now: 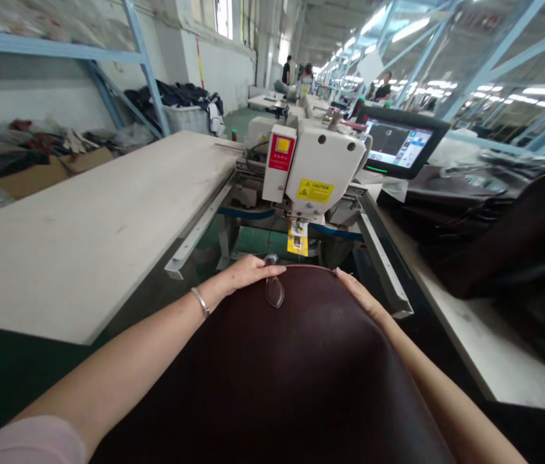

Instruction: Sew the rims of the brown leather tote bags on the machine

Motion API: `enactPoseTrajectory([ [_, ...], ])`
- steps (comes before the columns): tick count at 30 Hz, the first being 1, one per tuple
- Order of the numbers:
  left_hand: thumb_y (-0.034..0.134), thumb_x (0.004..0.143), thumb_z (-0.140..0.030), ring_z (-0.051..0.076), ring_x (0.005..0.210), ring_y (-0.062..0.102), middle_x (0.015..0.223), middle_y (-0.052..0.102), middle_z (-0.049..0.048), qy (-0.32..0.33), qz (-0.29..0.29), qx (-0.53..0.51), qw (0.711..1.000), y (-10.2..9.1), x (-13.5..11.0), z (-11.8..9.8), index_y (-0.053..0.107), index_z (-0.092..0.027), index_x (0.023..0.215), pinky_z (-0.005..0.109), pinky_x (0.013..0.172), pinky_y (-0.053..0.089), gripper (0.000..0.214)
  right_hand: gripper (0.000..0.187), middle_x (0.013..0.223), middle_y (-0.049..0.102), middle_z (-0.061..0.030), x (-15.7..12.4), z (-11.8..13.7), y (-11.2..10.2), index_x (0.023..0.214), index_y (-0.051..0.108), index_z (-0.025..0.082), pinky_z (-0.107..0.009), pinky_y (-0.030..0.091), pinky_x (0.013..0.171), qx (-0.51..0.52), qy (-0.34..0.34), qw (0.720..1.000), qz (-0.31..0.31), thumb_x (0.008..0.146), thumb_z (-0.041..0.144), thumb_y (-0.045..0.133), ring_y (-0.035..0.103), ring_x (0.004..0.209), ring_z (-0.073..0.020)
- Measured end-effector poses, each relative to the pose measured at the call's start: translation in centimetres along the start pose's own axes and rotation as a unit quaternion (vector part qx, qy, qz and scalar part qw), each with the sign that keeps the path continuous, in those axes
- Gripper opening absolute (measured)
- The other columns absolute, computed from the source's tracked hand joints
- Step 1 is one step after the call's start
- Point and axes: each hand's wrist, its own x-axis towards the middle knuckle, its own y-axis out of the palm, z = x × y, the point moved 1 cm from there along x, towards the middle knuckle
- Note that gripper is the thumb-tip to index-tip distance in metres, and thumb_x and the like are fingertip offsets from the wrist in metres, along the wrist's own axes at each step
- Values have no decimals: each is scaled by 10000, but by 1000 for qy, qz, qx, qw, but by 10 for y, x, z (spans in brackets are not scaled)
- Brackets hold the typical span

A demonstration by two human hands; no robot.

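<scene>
A large dark brown leather piece [321, 348], perhaps a bag panel, hangs from both my hands and fills the lower middle of the view. My left hand [250, 270] grips its top edge, thumb in front, beside a small leaf-shaped leather tab [275, 292] with a metal ring [271, 260] above it. At the top edge's right end, my right hand [355, 291] pinches the leather, its other fingers partly hidden. Just beyond the leather stands a white sewing machine [325, 161], its yellow needle-area plate [297, 240] in front of the held edge.
A pale tabletop [108, 212] lies left of the machine, and dark leather pieces [495, 245] are heaped on the right table. Metal rails [383, 264] flank the sewing area. A lit screen [398, 142] stands right of the machine head. People are farther back.
</scene>
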Motion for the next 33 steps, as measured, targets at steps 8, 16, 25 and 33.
enactPoseTrajectory([
  [8,563,630,-883,103,515,314,565,401,-20,6,137,43,990,-7,14,-4,508,-174,592,263,491,198,712,589,1133,734,-98,31,27,-9,1148,686,157,-334,521,909,-16,59,972,226,644,404,865,699,988,-230],
  [16,509,615,-904,99,537,276,570,325,-24,23,85,41,995,-10,28,-7,377,-192,546,268,518,179,727,569,1008,756,-90,47,21,1,1092,714,143,-323,521,851,-2,100,953,285,632,449,849,701,862,-205],
  [25,436,688,-878,106,534,311,573,333,-12,30,61,121,990,-36,36,-22,367,-191,539,275,519,213,707,478,502,441,58,63,58,-11,578,506,179,-234,258,465,-69,-5,991,118,712,535,796,349,451,-73],
  [33,494,705,-824,103,490,297,523,331,-9,19,60,148,987,-58,64,-29,362,-194,481,287,494,185,682,384,615,514,45,89,80,-30,741,541,209,-238,285,522,-60,-21,989,132,660,435,840,400,538,-103],
])
